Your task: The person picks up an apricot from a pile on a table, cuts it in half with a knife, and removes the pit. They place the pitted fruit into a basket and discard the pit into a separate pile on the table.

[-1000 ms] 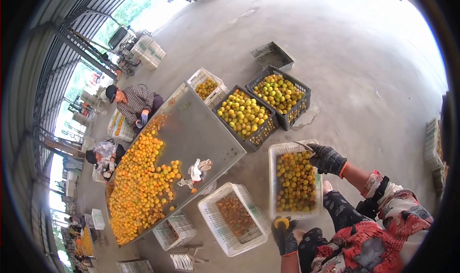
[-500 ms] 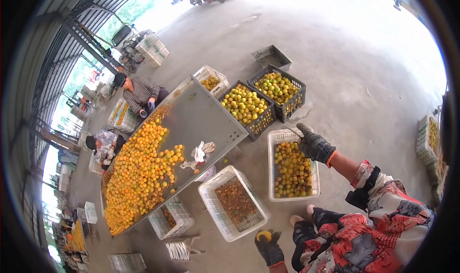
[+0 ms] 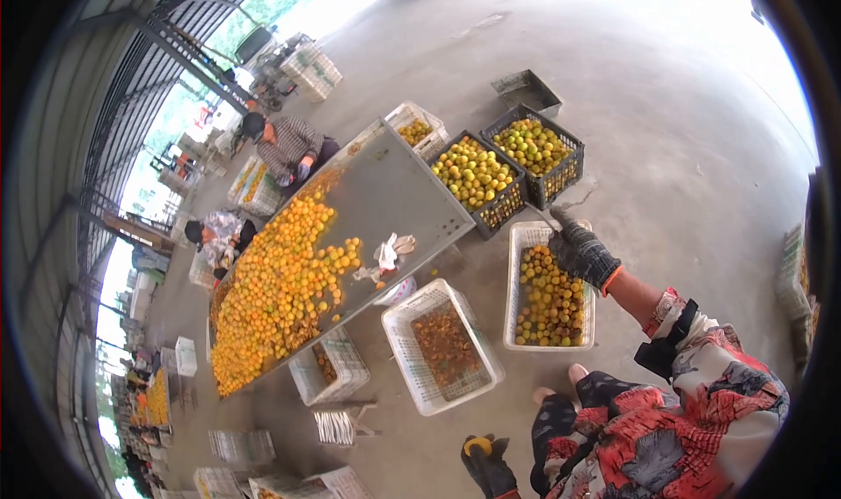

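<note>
My right hand (image 3: 583,254), in a dark knitted glove with an orange cuff, is closed around a thin, rod-like metal tool (image 3: 540,216) that points up and left. It hovers over the far right part of a white crate (image 3: 550,345) holding yellow-green citrus fruit (image 3: 545,302). Low in the picture, my left hand (image 3: 492,471), also in a dark glove, is closed around a small yellow-orange fruit (image 3: 478,446). Left of the fruit crate stands another white crate (image 3: 442,400) with brown-orange scraps in its bottom.
A metal sorting table (image 3: 394,184) carries a heap of orange fruit (image 3: 272,297) and pale gloves or cloths (image 3: 385,254). Two black crates (image 3: 504,212) of fruit stand beyond. Two people (image 3: 289,144) work along the table's far-left side. A folding stool (image 3: 342,427) is at near left.
The view has turned, so the table and crates appear farther right and slightly higher. My right hand stays by the fruit crate with the tool; my left hand sits lower in the picture.
</note>
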A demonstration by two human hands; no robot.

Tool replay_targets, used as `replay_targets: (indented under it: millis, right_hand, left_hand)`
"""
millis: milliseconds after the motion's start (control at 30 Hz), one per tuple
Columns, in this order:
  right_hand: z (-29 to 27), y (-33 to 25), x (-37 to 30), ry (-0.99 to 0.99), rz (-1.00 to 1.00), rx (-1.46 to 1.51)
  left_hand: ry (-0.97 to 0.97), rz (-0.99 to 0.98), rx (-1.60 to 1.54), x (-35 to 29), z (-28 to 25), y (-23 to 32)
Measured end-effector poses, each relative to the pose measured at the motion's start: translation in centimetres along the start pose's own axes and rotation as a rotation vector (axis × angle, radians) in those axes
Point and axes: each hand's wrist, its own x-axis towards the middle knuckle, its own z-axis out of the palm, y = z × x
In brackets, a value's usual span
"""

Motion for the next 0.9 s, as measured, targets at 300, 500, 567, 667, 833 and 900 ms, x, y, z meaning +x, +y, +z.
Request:
replay_targets:
  millis: [300, 500, 567, 667, 833, 900]
  right_hand:
    - [10.8, -3.1, -9.5, -0.159, 0.139, 0.618]
    - [27.6, -8.4, -17.6, -0.144, 0.04, 0.327]
    - [32.9, -9.1, -20.1, -0.184, 0.176, 0.468]
    - [44.5, -5.8, -23.3, -0.053, -0.123, 0.215]
    - [58.1, -18.8, -33.4, -0.219, 0.371, 0.541]
    - [62.3, -19.4, -33.8, -0.236, 0.386, 0.574]
  left_hand:
    - [0.121, -0.086, -0.268, 0.8, -13.3, 7.2]
    - [0.232, -0.047, -0.385, 2.7, -30.9, 10.8]
    - [0.24, -0.033, -0.394, 4.3, -38.0, 12.2]
    - [0.283, -0.009, -0.394, 6.6, -48.3, 14.4]
    - [0.28, -0.019, -0.393, 9.7, -62.8, 21.2]
    - [0.315, -0.033, -0.369, 10.9, -66.2, 23.3]
